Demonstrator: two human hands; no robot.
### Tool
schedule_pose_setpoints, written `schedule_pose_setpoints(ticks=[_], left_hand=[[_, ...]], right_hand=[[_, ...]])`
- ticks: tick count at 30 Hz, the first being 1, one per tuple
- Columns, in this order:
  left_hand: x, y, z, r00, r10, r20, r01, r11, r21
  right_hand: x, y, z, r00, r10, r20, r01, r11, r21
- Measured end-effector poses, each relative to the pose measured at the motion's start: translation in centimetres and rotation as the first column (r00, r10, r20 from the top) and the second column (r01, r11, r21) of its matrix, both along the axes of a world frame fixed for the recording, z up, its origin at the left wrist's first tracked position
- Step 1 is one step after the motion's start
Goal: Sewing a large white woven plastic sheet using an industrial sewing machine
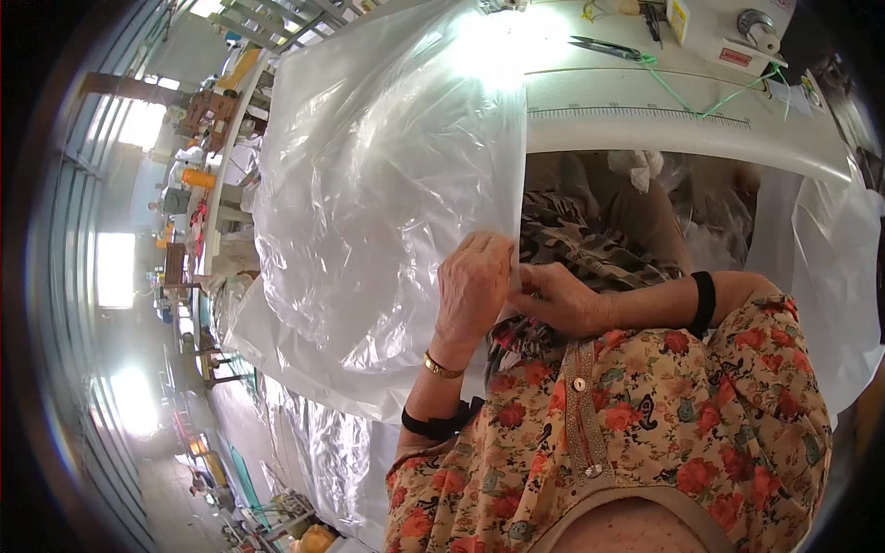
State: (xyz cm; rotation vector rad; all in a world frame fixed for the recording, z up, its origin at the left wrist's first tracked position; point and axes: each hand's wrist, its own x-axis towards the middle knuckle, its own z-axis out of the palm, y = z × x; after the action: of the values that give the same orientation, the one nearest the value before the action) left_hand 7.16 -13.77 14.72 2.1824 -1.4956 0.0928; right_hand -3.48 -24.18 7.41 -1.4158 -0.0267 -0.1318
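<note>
A large sheet of clear plastic film (369, 184) spreads wrinkled over the left side of the table and hangs down toward my lap. Its straight right edge runs from under a bright light at the top down to my hands. My left hand (475, 281), with a gold watch at the wrist, is closed on that edge, knuckles up. Close beside it, my right hand (560, 300) pinches the same edge between thumb and fingers. The fingertips of both hands are partly hidden.
A white sewing machine (728, 41) stands at the upper right of the table (645, 134), whose front edge carries a ruler strip. Dark snips (604, 46) on a green cord lie near the light. More plastic film (830, 276) hangs at the right. Shelves with thread cones line the left.
</note>
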Motion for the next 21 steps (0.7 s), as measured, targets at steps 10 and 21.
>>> schedule_pose_setpoints(ticks=[10, 21], left_hand=[[-0.1, 2.2, -0.7, 0.842, 0.08, -0.534, -0.13, 0.99, -0.055], [-1.7, 4.1, 0.1, 0.711, 0.193, -0.676, -0.412, 0.893, -0.179]], right_hand=[[0.7, 0.9, 1.2, 0.957, 0.239, 0.163, -0.075, 0.749, -0.658], [10.0, -16.6, 6.0, 0.87, -0.168, 0.464, 0.466, -0.027, -0.884]])
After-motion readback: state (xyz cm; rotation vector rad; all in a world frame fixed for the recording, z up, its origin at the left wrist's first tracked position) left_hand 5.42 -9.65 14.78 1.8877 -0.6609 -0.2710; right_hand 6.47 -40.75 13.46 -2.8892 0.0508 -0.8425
